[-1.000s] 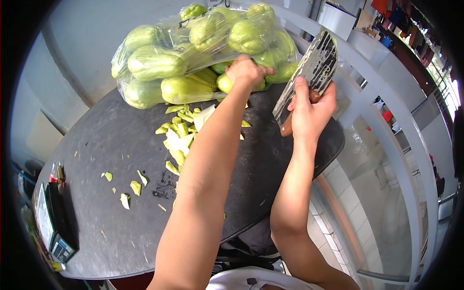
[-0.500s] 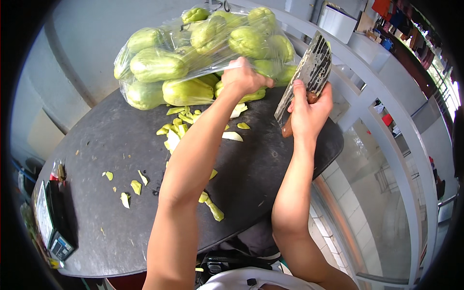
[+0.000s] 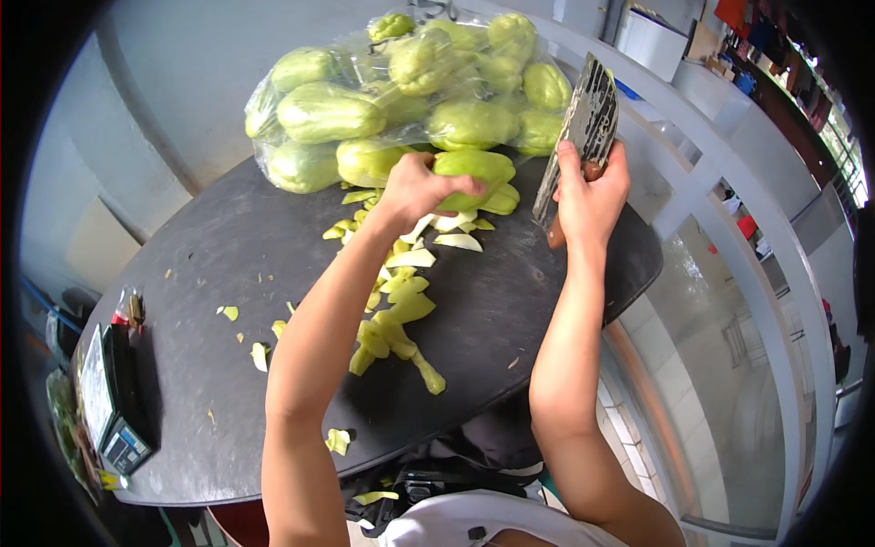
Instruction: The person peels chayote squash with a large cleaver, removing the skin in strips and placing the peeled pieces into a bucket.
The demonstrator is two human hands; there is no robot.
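A pale-green chayote [image 3: 474, 168] is in the grasp of my left hand [image 3: 421, 193], with my thumb laid along its near side. It is at the near edge of a clear plastic bag [image 3: 360, 80] filled with several more chayotes. My right hand [image 3: 589, 191] is closed around a broad-bladed knife [image 3: 588, 108] with brown wooden handle parts, its blade tilted up and its dark face streaked with pale residue. Just below my left hand, green peelings [image 3: 398, 314] lie strewn over the dark table [image 3: 210, 365].
At the table's left edge stands a digital scale [image 3: 114, 401]. A small red-and-brown packet [image 3: 128, 308] lies behind it. A grey metal railing [image 3: 679, 205] curves along the right side, close to my right hand. Stray peel scraps [image 3: 260, 356] dot the left part of the table.
My left hand has shifted back toward me from the bag and now grasps a chayote. My right hand still holds the knife, much as before. The view has shifted slightly.
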